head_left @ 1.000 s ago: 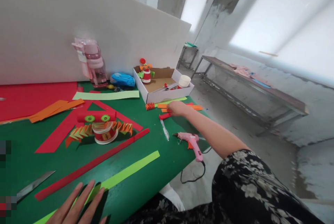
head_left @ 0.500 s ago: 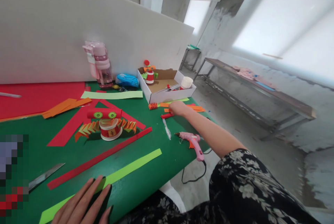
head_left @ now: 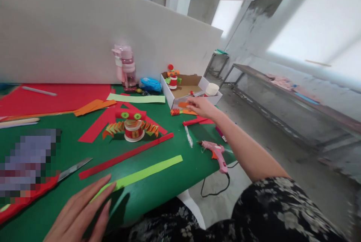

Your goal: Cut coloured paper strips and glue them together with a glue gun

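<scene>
Right hand: (head_left: 199,107) beyond the paper figure and to its right, fingertips pinched on the orange strip.
Orange strip: (head_left: 183,104) right of and beyond the figure, held at one end, its free part jutting leftward from the fingertips; flat, matte paper.
Left hand: (head_left: 81,206) in front of the figure and to its left, fingers stretched out, overlapping the green strip; whether it grips it or merely rests there I cannot tell.
Green strip: (head_left: 149,172) in front of the figure, running rightward from behind the left fingers; long, narrow, straight-edged paper, bright lime.
Paper figure: (head_left: 134,132) upright on the counter (head_left: 158,191); white-and-red cup body, rolled red tube on top with round green eyes, arms pleated in orange and green paper.
Red strip: (head_left: 126,156) just in front of the figure, slim, lying at a slant.
Folded piece: (head_left: 175,112) right of and beyond the figure, a springy-looking orange-red zigzag.
Glue gun: (head_left: 213,149) right of the figure, pink plastic with an orange trigger and a black cord.
Box: (head_left: 184,99) behind the figure to the right, open cardboard, white outside, brown inside.
Bottle: (head_left: 128,69) behind the figure, see-through pink, roughly cylindrical.
</scene>
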`<state>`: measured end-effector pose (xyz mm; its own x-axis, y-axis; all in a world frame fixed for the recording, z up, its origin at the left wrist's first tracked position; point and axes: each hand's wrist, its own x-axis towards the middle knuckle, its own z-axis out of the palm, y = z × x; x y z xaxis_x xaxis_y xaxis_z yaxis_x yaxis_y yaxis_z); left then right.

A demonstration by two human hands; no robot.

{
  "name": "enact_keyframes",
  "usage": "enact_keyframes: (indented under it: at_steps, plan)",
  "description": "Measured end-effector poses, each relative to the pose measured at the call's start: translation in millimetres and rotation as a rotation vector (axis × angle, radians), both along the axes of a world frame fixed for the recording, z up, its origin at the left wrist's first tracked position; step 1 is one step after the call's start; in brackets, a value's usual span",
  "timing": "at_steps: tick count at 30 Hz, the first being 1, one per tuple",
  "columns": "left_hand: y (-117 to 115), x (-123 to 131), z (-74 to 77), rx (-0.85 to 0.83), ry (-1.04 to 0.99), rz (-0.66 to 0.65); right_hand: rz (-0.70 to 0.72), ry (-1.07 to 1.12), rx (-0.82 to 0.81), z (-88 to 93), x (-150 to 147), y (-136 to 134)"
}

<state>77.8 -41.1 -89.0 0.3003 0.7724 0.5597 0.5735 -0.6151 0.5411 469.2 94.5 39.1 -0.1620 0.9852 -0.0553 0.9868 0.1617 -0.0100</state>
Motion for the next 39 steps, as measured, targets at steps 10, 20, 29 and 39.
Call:
enact_keyframes:
  at_steps: [10, 20, 29, 39]
  plan:
    - [10.4, 44.3, 68.4, -0.796, -0.616, 0.081, 0.634, 0.684, -0.557, 11.0, -162.2, -65.8]
    - [0.7, -33.8, 33.2, -0.753, -0.09, 0.315, 0.191, 0.55, -0.435, -40.7, -98.7, -89.7]
    - [18.4, -33.1, 30.4, -0.592, 0.26, 0.31, -0.013, 0.57, -0.298, -85.6, -78.9, -104.8]
    - [21.0, -39.5, 20.0, -0.55, 0.292, 0.307, -0.093, 0.571, -0.153, -96.1, -83.4, -99.1]
